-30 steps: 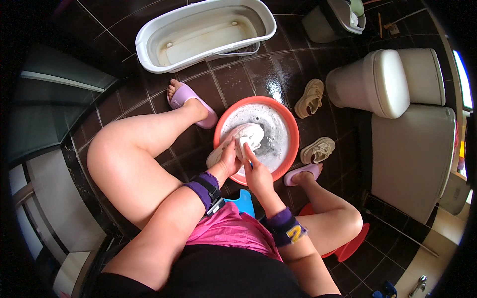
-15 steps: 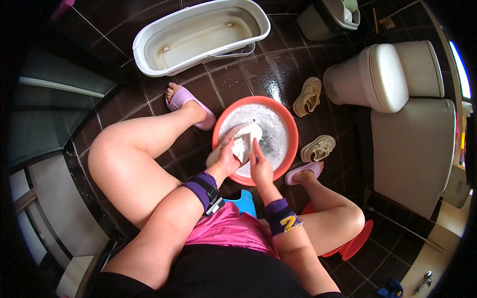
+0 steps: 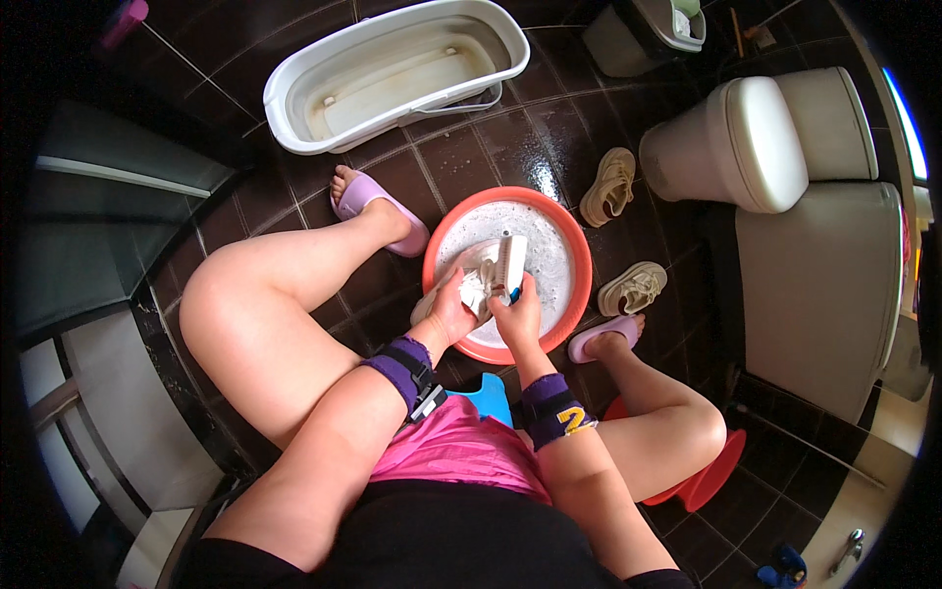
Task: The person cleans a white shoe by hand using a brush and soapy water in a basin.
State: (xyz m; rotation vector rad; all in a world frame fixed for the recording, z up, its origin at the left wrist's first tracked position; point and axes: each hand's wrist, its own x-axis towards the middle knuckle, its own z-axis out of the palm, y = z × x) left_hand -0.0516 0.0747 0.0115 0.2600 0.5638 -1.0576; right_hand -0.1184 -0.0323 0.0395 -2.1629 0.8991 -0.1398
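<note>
An orange-red basin [image 3: 581, 257] of foamy, greyish water stands on the floor between my feet. Over its near left part, my left hand [image 3: 451, 310] grips a white shoe [image 3: 475, 259], fingers closed round its side. My right hand [image 3: 518, 314] is closed on a scrub brush [image 3: 513, 259] with pale bristles and a bit of blue by the fingers. The brush stands against the right side of the shoe's upper. My hand hides most of its handle, and part of the shoe is covered by my left hand.
Two beige shoes, one farther [image 3: 608, 187] and one nearer [image 3: 633, 287], lie right of the basin. A white oblong tub [image 3: 280, 108] stands at the back. A toilet [image 3: 765, 147] and a bin [image 3: 628, 44] are right. Blue [image 3: 486, 397] and red [image 3: 702, 476] plastic show near my legs. The tiles look wet.
My right hand has turned, its fingers now curled round the brush instead of stretched out. The brush shows more upright beside the shoe. My left hand keeps its hold.
</note>
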